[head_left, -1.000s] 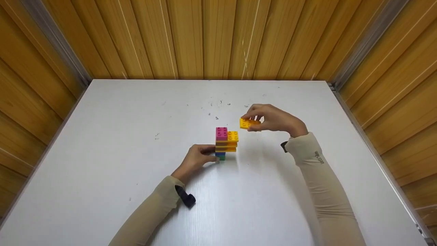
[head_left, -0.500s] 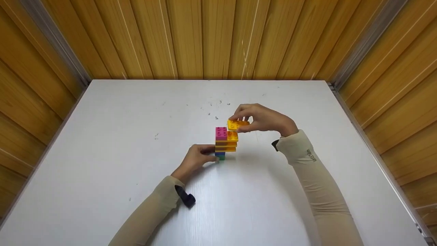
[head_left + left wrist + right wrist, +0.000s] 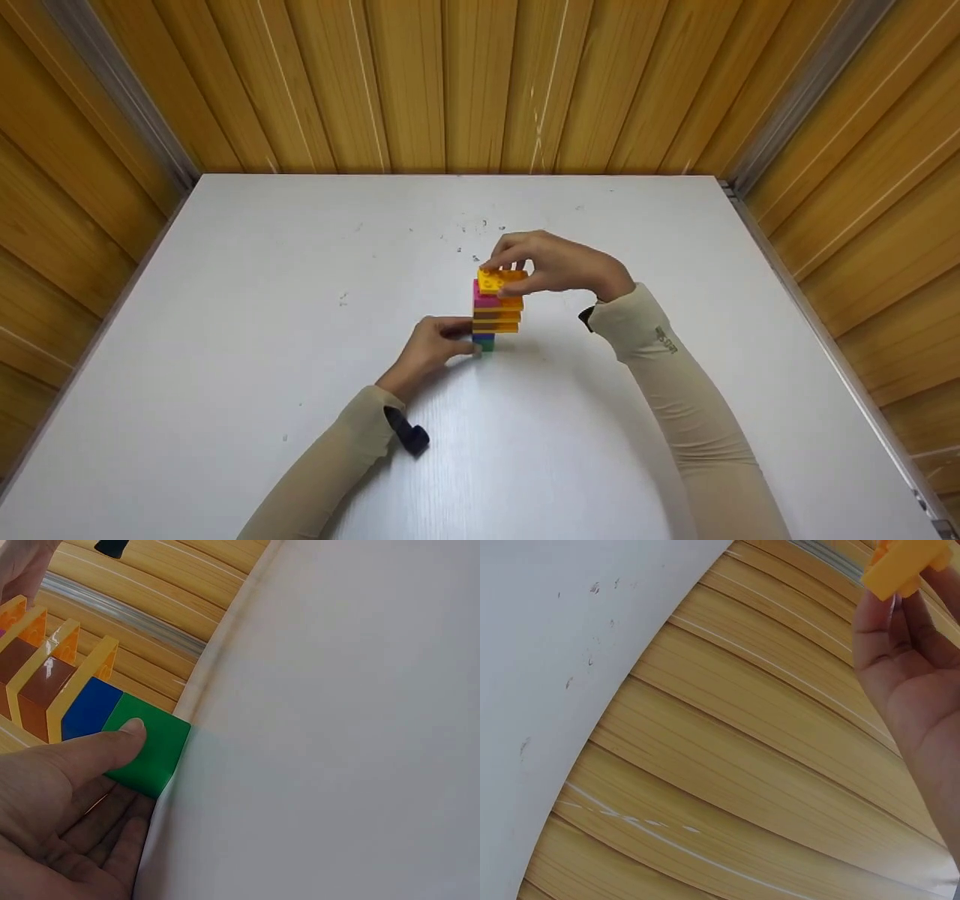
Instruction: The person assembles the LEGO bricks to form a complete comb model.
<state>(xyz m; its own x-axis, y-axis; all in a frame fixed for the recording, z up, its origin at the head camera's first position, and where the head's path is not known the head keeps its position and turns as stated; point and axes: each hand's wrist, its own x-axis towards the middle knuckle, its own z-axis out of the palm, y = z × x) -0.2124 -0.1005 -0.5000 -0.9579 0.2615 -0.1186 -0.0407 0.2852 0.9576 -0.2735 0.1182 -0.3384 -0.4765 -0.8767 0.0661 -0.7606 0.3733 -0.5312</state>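
Note:
A tower of toy building bricks stands upright mid-table, with a green brick (image 3: 156, 746) at the bottom and a blue brick (image 3: 91, 709) above it. Higher up, brown bricks (image 3: 46, 682) alternate with thin yellow bricks (image 3: 510, 328) that jut out to the right. A pink brick (image 3: 486, 301) tops the left side. My left hand (image 3: 435, 345) grips the tower's base, its thumb pressed on the green brick. My right hand (image 3: 559, 262) pinches a yellow brick (image 3: 489, 282) close over the pink one; this brick also shows in the right wrist view.
The tower stands on a white table (image 3: 300, 262) with small dark marks toward the back. Wood-look panels (image 3: 405, 82) rise behind the table and on both sides. A dark strap (image 3: 407, 431) hangs at the left wrist.
My right hand has carried its yellow brick leftward from beside the tower to over the pink brick. My left hand has stayed at the base.

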